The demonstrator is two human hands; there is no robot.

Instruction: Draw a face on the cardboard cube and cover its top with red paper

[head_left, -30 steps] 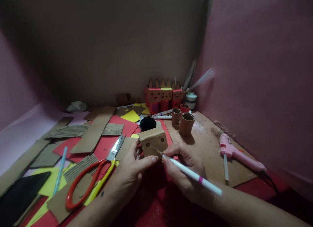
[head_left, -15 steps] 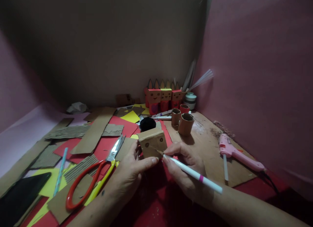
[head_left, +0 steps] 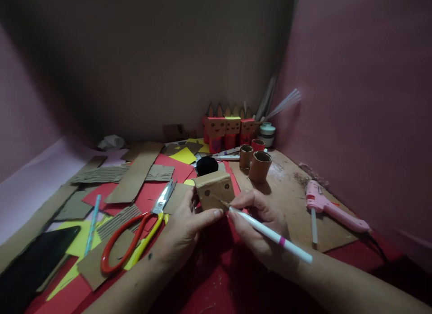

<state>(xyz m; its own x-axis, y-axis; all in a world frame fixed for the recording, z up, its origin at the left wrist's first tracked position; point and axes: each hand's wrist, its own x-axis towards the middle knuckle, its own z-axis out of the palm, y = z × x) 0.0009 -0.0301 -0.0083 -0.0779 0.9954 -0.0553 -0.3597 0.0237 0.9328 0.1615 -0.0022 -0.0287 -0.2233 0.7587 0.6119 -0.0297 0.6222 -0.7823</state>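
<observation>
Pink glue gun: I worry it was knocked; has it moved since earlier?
No; the pink glue gun keeps its place against the cardboard sheet beneath it.

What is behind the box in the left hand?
A round black thing shows behind the box, with white pens farther back. Whatever lies directly behind its front is hidden.

I have scissors [head_left: 159, 207] on my left, 1 handle red and 1 yellow, near a flat black object [head_left: 40, 255]. Ahead of me, 3 box-headed figures [head_left: 232, 126] with pointed ears stand near a lidded jar [head_left: 266, 134]. On my right, a pink glue gun [head_left: 332, 210] lies partly on brown cardboard [head_left: 293, 192].
</observation>
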